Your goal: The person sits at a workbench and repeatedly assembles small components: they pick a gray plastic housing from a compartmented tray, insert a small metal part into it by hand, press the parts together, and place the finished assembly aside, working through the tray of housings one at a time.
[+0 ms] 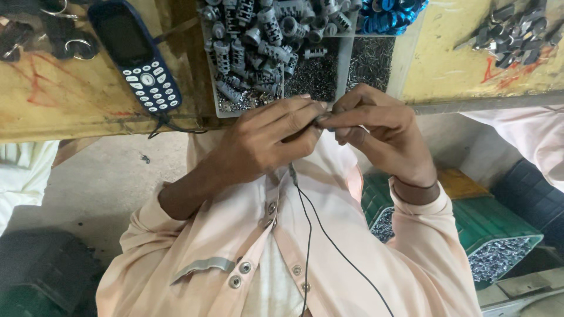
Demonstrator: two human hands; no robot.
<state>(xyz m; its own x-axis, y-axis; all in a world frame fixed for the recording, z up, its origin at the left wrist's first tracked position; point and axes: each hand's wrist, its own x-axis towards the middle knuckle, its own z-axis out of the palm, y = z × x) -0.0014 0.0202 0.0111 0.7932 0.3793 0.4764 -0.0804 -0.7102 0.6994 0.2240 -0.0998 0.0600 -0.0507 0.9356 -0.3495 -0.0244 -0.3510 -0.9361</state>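
1. Two hands meeting at mid-frame, just below the bench edge: left hand (pixel 261 144) and right hand (pixel 376 132), fingertips pinched together on one tiny metal part (pixel 323 119). Too small and too covered to tell what kind.
2. Both grips narrow, thumb and forefinger closed tight on that part from either side.
3. Right behind the fingers, on the far side: compartment tray (pixel 346 61) on the yellow workbench (pixel 59 100), packed with grey ribbed metal cylinders (pixel 252 41), plus small dark pins (pixel 370 58) in the right-hand sections.
4. Blue rings (pixel 390 13) heaped at the tray's far edge.
5. Blue keypad phone (pixel 138 56) lying far left on the bench, well apart from the hands.
6. Loose grey metal bits (pixel 514 32) piled far right.
7. Thin black cable (pixel 308 235) trailing down over the pale shirt (pixel 235 235).
8. Green crate (pixel 487 220) of small metal pieces near right, below the bench.
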